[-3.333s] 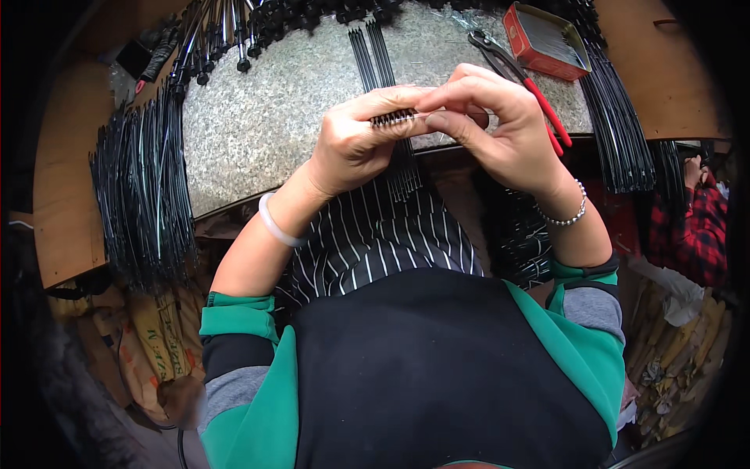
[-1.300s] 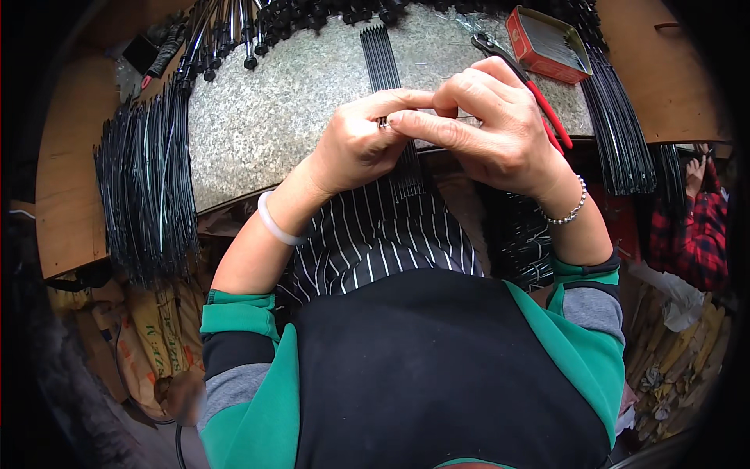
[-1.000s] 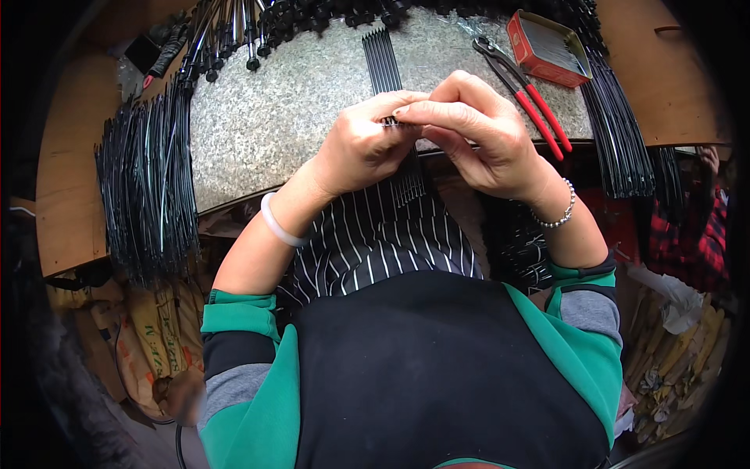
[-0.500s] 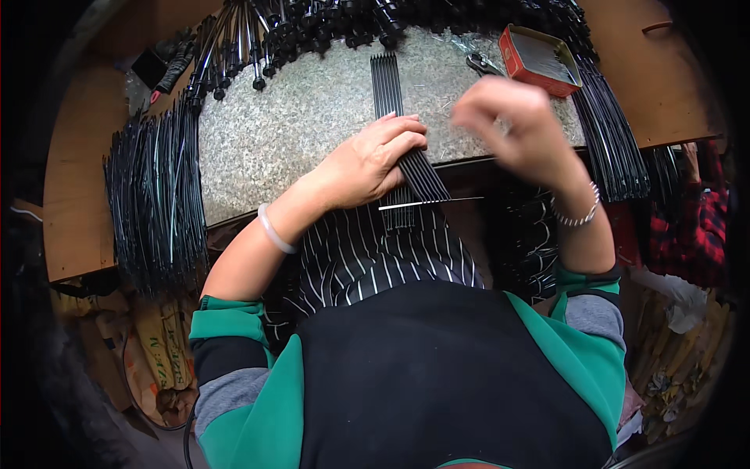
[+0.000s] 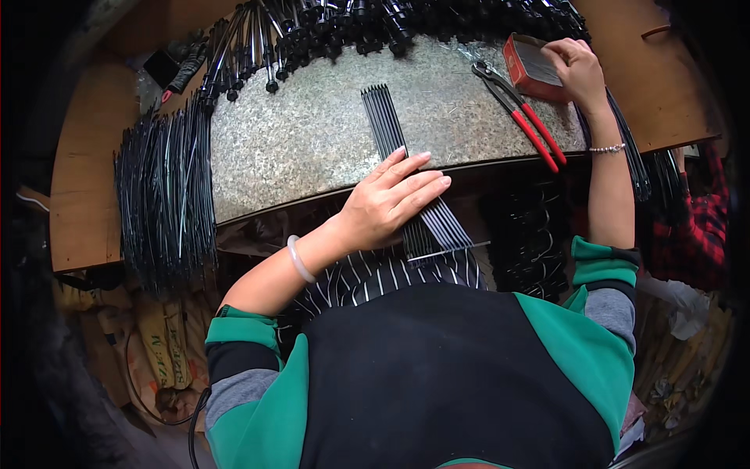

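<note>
A bundle of thin black metal ribs (image 5: 382, 117) lies across the front edge of the speckled stone slab (image 5: 297, 133), its near ends over my lap. My left hand (image 5: 394, 195) presses on its middle, fingers stretched across the ribs and the thumb hidden. A thin pale wire (image 5: 461, 249) crosses the near ends of the ribs. My right hand (image 5: 576, 69) is over the red box (image 5: 522, 66) at the far right, fingertips pinched together; what they hold, if anything, is too small to make out. Pliers (image 5: 527, 121) with red handles lie beside that box.
Black ribs hang in thick bunches over the slab's left (image 5: 164, 195) and right sides. Many dark shafts with black ends (image 5: 312, 27) are heaped along the back. A phone-like black object (image 5: 161, 69) lies at the far left. Someone in a red checked sleeve (image 5: 687, 234) is at the right.
My right hand has moved away from above the slab to the red box, uncovering the pliers' handles. My left hand and the ribs have slid toward me, and its fingers have straightened.
</note>
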{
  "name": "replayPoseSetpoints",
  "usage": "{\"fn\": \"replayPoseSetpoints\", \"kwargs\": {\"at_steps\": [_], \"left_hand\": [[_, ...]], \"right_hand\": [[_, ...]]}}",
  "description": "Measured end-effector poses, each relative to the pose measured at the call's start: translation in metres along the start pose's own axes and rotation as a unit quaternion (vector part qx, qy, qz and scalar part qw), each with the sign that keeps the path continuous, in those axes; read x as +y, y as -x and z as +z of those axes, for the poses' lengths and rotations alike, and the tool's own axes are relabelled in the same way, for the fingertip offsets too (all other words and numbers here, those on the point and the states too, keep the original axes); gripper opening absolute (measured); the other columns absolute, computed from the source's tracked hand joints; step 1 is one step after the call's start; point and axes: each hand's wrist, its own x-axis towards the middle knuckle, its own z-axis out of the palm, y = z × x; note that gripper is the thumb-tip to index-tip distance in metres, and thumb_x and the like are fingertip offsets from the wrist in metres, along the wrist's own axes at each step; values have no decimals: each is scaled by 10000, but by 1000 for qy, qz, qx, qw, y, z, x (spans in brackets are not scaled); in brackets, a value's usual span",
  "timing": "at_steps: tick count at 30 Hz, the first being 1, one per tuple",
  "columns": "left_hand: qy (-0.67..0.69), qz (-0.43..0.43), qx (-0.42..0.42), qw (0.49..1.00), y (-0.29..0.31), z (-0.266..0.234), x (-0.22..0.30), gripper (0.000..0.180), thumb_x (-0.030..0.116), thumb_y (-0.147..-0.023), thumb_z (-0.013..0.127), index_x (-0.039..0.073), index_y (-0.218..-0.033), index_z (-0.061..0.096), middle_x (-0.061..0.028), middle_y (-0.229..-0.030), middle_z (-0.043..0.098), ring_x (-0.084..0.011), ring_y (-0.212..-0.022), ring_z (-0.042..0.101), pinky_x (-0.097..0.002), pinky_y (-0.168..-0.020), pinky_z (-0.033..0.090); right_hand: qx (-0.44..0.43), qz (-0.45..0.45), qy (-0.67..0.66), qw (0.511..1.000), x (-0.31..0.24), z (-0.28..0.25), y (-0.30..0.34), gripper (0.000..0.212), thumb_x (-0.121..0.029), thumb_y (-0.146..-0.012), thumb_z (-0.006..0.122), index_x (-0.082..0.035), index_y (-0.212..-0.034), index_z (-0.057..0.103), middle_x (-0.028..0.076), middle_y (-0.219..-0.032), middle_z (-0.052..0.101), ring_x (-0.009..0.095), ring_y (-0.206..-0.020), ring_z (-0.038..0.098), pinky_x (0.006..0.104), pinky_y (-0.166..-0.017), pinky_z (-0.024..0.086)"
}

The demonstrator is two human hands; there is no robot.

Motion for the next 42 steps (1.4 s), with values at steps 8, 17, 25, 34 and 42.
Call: {"fn": "replayPoseSetpoints", "kwargs": {"at_steps": [8,17,25,34,42], "left_hand": [[274,4,57,960,30,-60,33,673,351,-620,780,-18,-1129,541,-196,-1066,605,-339,-1070,562,-494,-955,389],[179,-19,-41,983,48,-76,26,646,461,-584,738,20,-1042,624,-239,-1140,560,-386,-1109,524,-498,-947,400],[162,-8,-40,986,49,-74,22,646,455,-631,728,-19,-1051,602,-231,-1105,581,-369,-1083,548,-487,-935,419],[178,-11,-54,982,50,-79,21,641,453,-640,716,-18,-1059,598,-236,-1111,576,-375,-1086,544,-486,-943,413],[193,0,-61,979,54,-80,16,630,489,-634,695,32,-1061,614,-241,-1116,569,-390,-1088,537,-493,-935,417]], "right_hand": [[43,-148,-178,972,-139,18,94,96,-66,-734,678,-82,-828,662,22,-635,494,189,-613,442,319,-614,350],[71,-121,-144,980,-163,48,135,249,-56,-713,666,-99,-958,658,16,-636,437,194,-635,451,326,-705,353],[69,-110,-145,981,-165,48,137,244,-67,-720,658,-102,-961,658,16,-631,428,192,-636,448,333,-724,346],[62,-111,-154,980,-169,51,137,262,-76,-710,672,-122,-968,668,1,-635,431,183,-661,443,331,-727,336],[69,-111,-138,982,-171,54,140,313,-72,-698,685,-145,-1002,670,-15,-686,447,173,-708,439,336,-761,342]]}}
